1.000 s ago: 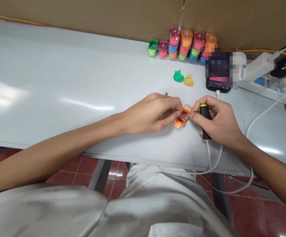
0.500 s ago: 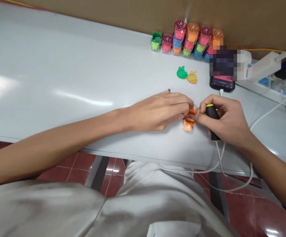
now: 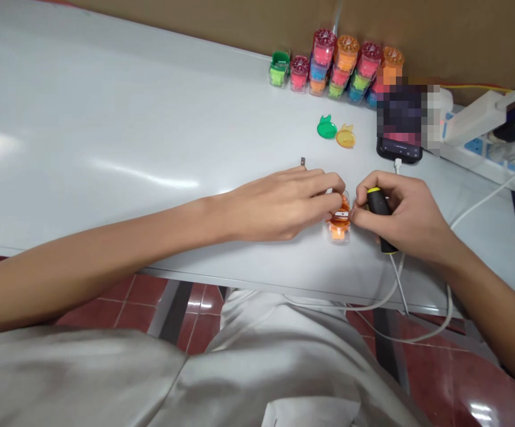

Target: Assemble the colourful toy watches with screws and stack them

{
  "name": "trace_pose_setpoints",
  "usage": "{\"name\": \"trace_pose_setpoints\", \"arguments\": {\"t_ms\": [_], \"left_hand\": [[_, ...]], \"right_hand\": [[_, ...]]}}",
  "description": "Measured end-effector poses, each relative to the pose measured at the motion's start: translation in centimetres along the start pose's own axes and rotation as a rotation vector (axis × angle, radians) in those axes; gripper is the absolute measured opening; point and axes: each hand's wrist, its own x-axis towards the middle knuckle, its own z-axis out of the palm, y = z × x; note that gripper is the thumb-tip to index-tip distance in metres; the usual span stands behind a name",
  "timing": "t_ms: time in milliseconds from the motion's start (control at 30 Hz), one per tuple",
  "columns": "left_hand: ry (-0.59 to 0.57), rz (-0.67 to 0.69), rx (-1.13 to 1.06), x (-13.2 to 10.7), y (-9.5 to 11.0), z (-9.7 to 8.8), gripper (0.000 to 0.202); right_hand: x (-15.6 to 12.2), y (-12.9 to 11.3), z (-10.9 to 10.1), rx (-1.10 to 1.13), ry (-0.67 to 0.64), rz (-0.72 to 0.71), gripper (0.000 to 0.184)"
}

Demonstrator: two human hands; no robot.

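Note:
A small orange plastic piece in a clear case (image 3: 339, 225) rests on the white table (image 3: 106, 142) near its front edge. My left hand (image 3: 284, 201) pinches the piece from the left with closed fingers. From the right, my right hand (image 3: 399, 219) meets it, its fingers wrapped round a black screwdriver with yellow ends (image 3: 379, 216). The screwdriver's thin shaft points back toward me past the table edge.
Stacks of small coloured plastic pieces (image 3: 341, 68) stand at the back by the brown wall. A green lid (image 3: 327, 128) and a yellow lid (image 3: 345, 137) lie loose. A phone (image 3: 399, 148) with a white cable (image 3: 417, 308) and a power strip (image 3: 483, 130) sit at right. A tiny metal part (image 3: 302, 161) lies behind my left hand.
The orange piece turned from tilted to lying straight between my fingertips, and both hands shifted slightly right with it. The view tipped a little.

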Motion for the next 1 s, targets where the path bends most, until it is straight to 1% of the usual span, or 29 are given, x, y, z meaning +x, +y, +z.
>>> {"name": "trace_pose_setpoints", "arguments": {"t_ms": [100, 267, 367, 467, 567, 667, 767, 1000], "left_hand": [[0.014, 0.006, -0.080, -0.01, 0.07, 0.13, 0.028], [0.085, -0.003, -0.235, 0.11, -0.15, 0.08, 0.022], [0.069, -0.015, -0.278, 0.13, -0.31, -0.17, 0.024], [0.041, -0.032, -0.290, 0.04, -0.30, -0.34, 0.027], [0.047, -0.035, -0.287, -0.06, -0.22, -0.38, 0.028], [0.049, -0.021, -0.272, -0.12, -0.18, -0.33, 0.029], [0.027, -0.014, -0.261, -0.13, -0.11, -0.25, 0.028], [0.000, -0.009, -0.216, -0.05, 0.11, -0.24, 0.026]], "right_hand": [[-0.06, -0.03, -0.17, 0.009, -0.036, 0.022, 0.013], [-0.07, -0.22, -0.38, 0.012, -0.075, 0.019, 0.014], [-0.01, -0.26, -0.48, 0.019, -0.096, 0.029, 0.013], [0.09, -0.13, -0.58, 0.039, -0.117, 0.044, 0.012], [0.22, 0.03, -0.69, 0.047, -0.124, 0.055, 0.013], [0.32, 0.05, -0.79, 0.023, -0.117, 0.083, 0.015], [0.38, 0.02, -0.85, -0.009, -0.105, 0.110, 0.017], [0.33, 0.14, -0.78, -0.061, -0.087, 0.089, 0.015]]}}
